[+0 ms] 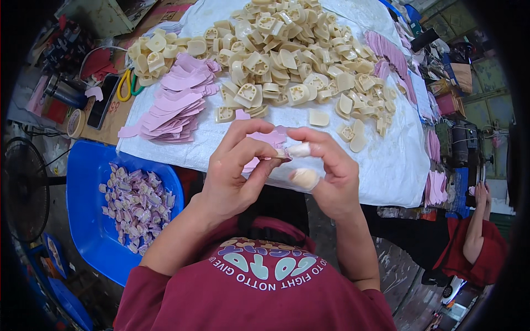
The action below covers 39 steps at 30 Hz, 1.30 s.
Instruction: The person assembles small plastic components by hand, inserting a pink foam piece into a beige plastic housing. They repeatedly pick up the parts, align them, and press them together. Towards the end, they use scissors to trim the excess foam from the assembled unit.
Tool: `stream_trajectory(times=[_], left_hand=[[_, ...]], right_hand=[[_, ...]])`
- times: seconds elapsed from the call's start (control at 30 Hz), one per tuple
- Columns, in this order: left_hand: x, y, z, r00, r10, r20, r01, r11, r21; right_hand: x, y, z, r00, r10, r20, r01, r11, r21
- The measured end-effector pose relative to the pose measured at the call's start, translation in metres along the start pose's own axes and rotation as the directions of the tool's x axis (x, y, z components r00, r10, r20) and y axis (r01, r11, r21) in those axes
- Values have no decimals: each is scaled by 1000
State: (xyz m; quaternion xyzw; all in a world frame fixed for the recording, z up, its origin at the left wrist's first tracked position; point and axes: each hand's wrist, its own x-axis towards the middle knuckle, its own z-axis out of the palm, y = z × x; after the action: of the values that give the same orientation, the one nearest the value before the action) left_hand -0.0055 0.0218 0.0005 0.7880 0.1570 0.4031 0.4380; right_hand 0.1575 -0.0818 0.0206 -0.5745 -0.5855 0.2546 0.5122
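Note:
My left hand [233, 168] pinches a small pink-covered piece [283, 155] between thumb and fingers, above the near edge of the white cloth. Its shape is mostly hidden by the fingertips. My right hand [338, 175] is close on the other side, thumb and index finger spread apart, both tips wrapped in pale coverings. The index tip is at the piece and seems to touch it. Beneath the hands, pink cutouts [269, 138] lie on the cloth. Beyond them rises a large heap of cream plastic heel-shaped blocks [287, 58]. One loose block [319, 118] lies just past my right hand.
A fanned stack of pink cutouts [171, 110] lies to the left. Below it, a blue tub [83, 215] holds many pink-covered pieces [135, 204]. Scissors [125, 85], a phone [103, 102] and a tape roll [76, 122] are at far left. Another person [477, 243] works at right.

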Motion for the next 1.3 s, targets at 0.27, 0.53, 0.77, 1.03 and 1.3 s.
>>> stream_trajectory(times=[0.27,0.53,0.77,1.03,1.3], left_hand=[[-6,1,11,998,-33,-48,29,996,-90],[3,4,15,1000,-1,9,2,997,-71],[0,2,15,886,-442,139,432,678,-595],[-5,-4,18,750,-493,441,391,-208,-897],[-6,-5,24,850,-368,378,375,-82,-923]], right_hand=[[-8,20,-1,998,-11,59,-5,964,267],[-6,20,7,946,-268,-180,253,962,-102],[-5,12,-1,953,-239,-185,188,948,-255],[-14,18,29,974,-88,-210,112,988,102],[-4,8,41,923,385,12,-272,629,728]])
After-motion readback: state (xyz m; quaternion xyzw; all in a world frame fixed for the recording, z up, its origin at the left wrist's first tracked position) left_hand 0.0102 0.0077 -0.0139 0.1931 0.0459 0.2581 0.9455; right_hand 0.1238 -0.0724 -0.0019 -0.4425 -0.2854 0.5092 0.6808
